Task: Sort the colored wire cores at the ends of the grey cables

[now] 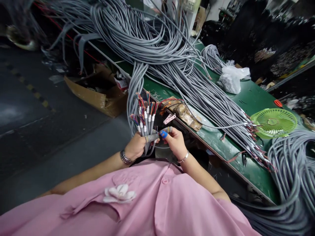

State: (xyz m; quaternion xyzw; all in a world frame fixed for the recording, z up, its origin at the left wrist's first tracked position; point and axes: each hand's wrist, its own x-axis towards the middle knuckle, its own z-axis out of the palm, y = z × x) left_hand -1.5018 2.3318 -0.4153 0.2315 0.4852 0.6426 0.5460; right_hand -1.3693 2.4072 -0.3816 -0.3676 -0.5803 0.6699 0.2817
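Pink shirt [145, 209] nearest, left hand [136, 146] curled round grey cables [149, 122], right hand [177, 143] pinching something too small to tell; slack left grip could tangle coloured wires [140, 101].

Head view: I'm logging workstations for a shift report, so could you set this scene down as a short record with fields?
Left hand: closed around a bundle of gray cables
Cable ends: coloured wires fanned out, pointing up
Right hand: beside the bundle, blue covering on the thumb; whether it pinches anything is too small to tell
Workbench: green
On the bench: heaped gray cables, green fan, plastic bag
Beside the bench: open cardboard box
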